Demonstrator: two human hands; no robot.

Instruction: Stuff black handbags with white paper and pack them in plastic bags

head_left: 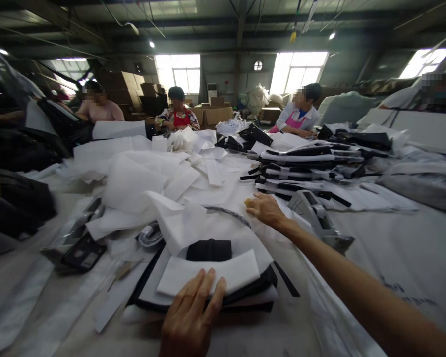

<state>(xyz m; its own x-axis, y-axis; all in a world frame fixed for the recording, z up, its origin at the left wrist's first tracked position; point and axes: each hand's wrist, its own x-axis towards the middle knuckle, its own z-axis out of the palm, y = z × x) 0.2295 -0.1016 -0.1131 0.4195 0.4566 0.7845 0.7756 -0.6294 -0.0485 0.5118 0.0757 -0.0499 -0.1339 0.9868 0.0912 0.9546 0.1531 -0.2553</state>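
My left hand (193, 307) lies flat, fingers slightly spread, on a folded white foam sheet (211, 275). Under that sheet is a flat stack with a black bag (269, 282) and more white sheet. A black piece (209, 250) shows through a gap in the white wrapping. My right hand (265, 209) reaches out past the far right side of the stack. Its fingers are curled together, with something yellowish at a fingertip; what they grip, if anything, is hidden. Right of this hand stands a grey tape dispenser (317, 218). A dark curved strap (230, 213) runs behind the wrapping.
Loose white foam sheets (137, 173) heap up beyond the stack. Layered black-and-white goods (297, 163) are piled at right. Left lie a coiled cable (150, 235), a black tag (83, 253) and another dispenser (72, 233). Several co-workers, one in a red apron (181, 119), sit across the table.
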